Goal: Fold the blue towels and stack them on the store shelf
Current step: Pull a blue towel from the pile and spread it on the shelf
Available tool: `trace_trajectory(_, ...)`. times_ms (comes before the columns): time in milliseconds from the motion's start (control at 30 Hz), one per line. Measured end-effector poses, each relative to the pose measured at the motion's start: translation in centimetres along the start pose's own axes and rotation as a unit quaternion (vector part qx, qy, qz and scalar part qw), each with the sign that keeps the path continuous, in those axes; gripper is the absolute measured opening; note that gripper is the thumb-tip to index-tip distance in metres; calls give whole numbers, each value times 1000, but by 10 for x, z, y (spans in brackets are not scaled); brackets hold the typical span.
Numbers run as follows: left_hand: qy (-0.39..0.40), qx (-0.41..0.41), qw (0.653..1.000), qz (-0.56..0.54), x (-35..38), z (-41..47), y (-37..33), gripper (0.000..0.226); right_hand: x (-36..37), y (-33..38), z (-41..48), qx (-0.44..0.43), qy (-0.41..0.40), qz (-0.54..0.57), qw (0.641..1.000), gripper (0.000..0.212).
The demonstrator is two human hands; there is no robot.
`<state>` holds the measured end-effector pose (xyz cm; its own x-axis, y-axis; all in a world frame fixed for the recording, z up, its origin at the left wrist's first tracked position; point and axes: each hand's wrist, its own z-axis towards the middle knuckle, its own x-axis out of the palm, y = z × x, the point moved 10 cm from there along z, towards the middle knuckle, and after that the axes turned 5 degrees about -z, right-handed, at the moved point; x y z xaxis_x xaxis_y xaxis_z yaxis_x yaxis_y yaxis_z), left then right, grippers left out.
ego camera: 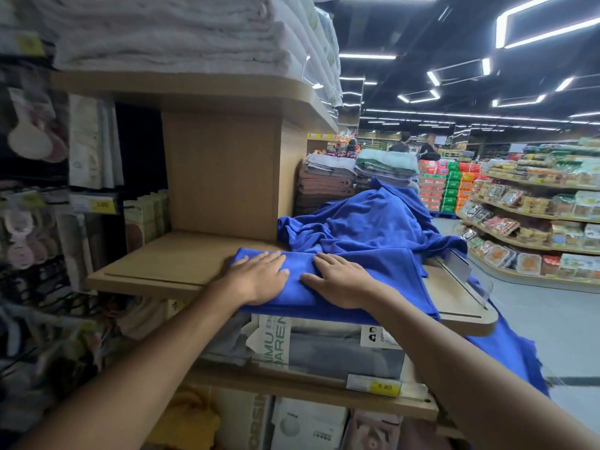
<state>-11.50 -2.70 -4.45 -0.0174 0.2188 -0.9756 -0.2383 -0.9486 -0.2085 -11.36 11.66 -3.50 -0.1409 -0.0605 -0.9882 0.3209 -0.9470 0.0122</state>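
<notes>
Both hands (259, 277) (341, 282) over half-hidden blue towel (300, 298)

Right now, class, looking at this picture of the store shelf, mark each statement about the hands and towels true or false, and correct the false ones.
1. The left hand and right hand both lie flat on the folded blue towel. True.
2. The folded blue towel lies on the floor. False: it lies at the front of the wooden shelf.
3. A heap of rumpled blue towels lies behind the folded one. True.
4. The shelf above holds red towels. False: it holds stacked white towels.
</notes>
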Motion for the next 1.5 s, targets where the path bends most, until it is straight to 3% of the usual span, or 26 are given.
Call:
trace_trajectory(67, 15, 7, 1000, 8, 2, -3, -2, 59, 5, -12, -11, 11, 26, -14, 1000, 94)
trace_trajectory(133, 22, 10, 1000, 8, 2, -4, -4, 58, 3, -27, -23, 32, 44, -15, 998, 103)
trace_trajectory(467, 17, 17, 1000, 10, 2, -4, -3, 58, -6, -115, -86, 121, 70, -16, 990, 100)
trace_trajectory(600, 19, 16, 1000, 13, 3, -5, -4, 58, -9, -143, -100, 177, 17, 14, 984, 102)
trace_trajectory(767, 10, 16, 1000, 8, -5, -3, -14, 59, -21, -173, -102, 248, -10, -18, 969, 89)
trace_trajectory(967, 19, 52, 998, 8, 11, 0, -54, 64, -24, -185, -84, 281, -74, 128, 948, 57)
trace_trajectory(1100, 13, 49, 999, 17, 14, 2, -51, 64, -24, -181, -78, 257, -111, 331, 901, 41)
trace_trajectory(1233, 13, 52, 998, 16, 15, 1, -52, 65, -29, -172, -80, 233, -57, 421, 875, 32)
trace_trajectory(1400, 13, 53, 998, 14, 15, 1, -52, 66, -7, -163, -99, 291, 69, 575, 762, 51)
trace_trajectory(1500, 14, 57, 998, 13, 15, 1, -52, 67, -27, -152, -89, 284, 52, 598, 748, 46)
